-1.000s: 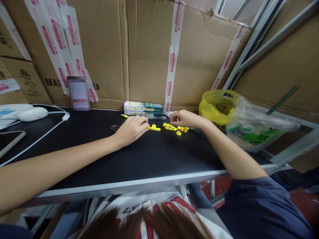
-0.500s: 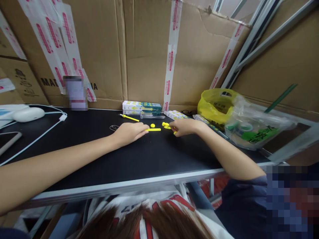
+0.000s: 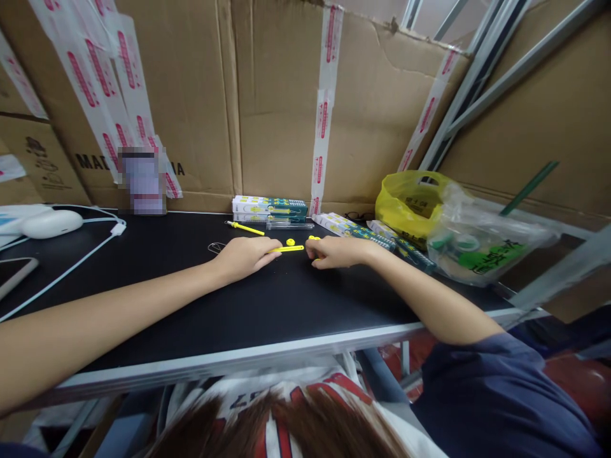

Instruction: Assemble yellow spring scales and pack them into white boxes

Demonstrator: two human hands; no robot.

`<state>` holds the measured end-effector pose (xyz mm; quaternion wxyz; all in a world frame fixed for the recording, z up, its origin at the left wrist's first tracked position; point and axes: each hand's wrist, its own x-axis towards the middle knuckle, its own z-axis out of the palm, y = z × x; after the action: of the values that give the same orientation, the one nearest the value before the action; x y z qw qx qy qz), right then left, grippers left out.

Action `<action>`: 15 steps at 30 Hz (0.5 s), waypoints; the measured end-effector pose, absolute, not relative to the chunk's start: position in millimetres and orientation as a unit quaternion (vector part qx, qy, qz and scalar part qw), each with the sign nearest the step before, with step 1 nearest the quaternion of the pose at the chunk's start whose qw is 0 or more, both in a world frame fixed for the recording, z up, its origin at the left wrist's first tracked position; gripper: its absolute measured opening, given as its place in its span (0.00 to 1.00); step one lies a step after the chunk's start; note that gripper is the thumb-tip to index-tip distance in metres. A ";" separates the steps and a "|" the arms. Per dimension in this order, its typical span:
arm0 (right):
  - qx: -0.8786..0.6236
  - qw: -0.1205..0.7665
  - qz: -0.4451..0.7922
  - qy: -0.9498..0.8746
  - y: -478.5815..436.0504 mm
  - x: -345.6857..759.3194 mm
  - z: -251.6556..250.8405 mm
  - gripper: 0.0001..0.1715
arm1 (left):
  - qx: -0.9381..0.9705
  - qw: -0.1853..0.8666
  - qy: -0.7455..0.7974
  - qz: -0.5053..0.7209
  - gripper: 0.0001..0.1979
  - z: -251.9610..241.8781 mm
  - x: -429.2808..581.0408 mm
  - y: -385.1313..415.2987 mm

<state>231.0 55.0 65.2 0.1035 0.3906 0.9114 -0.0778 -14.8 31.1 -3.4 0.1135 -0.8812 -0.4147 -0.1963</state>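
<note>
My left hand (image 3: 247, 256) is closed on a thin flat yellow strip (image 3: 292, 249). The strip sticks out to the right and shows a small hole near its end. Facing it, my right hand (image 3: 337, 252) has its fingers curled, with a bit of a small yellow piece (image 3: 318, 258) showing at the fingertips; its shape is mostly hidden. Behind the strip lies a round yellow piece (image 3: 291, 242). More small yellow pieces (image 3: 312, 238) are partly covered by my right hand. A thin wire loop (image 3: 216, 247) lies by my left wrist.
A yellow stick (image 3: 247, 228) and clear tubes (image 3: 289, 226) lie before printed boxes (image 3: 270, 207). Right of these are more boxes (image 3: 353, 229), a yellow bag (image 3: 405, 203) and a clear bag (image 3: 472, 245). A white cable (image 3: 71, 273) and a phone (image 3: 16, 273) lie left. Cardboard (image 3: 277, 95) walls the back.
My right hand has moved left, away from the loose pieces and toward the strip's end, with a small yellow piece at its fingertips. My left hand keeps hold of the strip.
</note>
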 end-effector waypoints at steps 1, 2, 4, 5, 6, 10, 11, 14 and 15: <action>0.401 0.110 -0.097 0.904 55.4 231.9 65.6 0.09 | -0.881 0.111 -0.416 -0.196 0.17 -3.1 -14.6 30.8; 0.409 0.116 -0.117 0.898 55.9 232.9 66.1 0.08 | -0.881 0.109 -0.417 -0.196 0.17 -2.8 -14.4 30.6; 0.411 0.119 -0.149 0.891 57.3 234.3 66.5 0.07 | -0.881 0.106 -0.419 -0.194 0.17 -2.3 -14.3 30.2; 0.407 0.114 -0.157 0.892 58.2 234.2 66.0 0.07 | -0.880 0.105 -0.420 -0.194 0.17 -2.2 -14.4 30.1; 0.404 0.101 -0.158 0.895 59.4 233.6 64.8 0.07 | -0.880 0.104 -0.421 -0.194 0.17 -2.3 -14.6 30.1; 0.410 -0.028 -0.185 0.892 67.9 225.6 51.8 0.07 | -0.882 0.105 -0.418 -0.192 0.17 -3.2 -16.0 31.4; 0.412 -0.065 -0.210 0.884 70.8 223.0 47.2 0.06 | -0.882 0.105 -0.417 -0.191 0.17 -3.4 -16.3 31.6; 0.420 -0.158 -0.330 0.831 80.1 217.1 33.6 0.03 | -0.883 0.105 -0.419 -0.185 0.16 -2.7 -16.1 31.2; 0.424 -0.185 -0.379 0.801 82.9 216.0 29.8 0.03 | -0.882 0.105 -0.421 -0.183 0.16 -2.2 -15.7 30.8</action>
<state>216.0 82.9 29.8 -0.1847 0.4245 0.8011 -0.3794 -15.7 30.8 -2.2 0.1053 -0.8819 -0.4214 -0.1833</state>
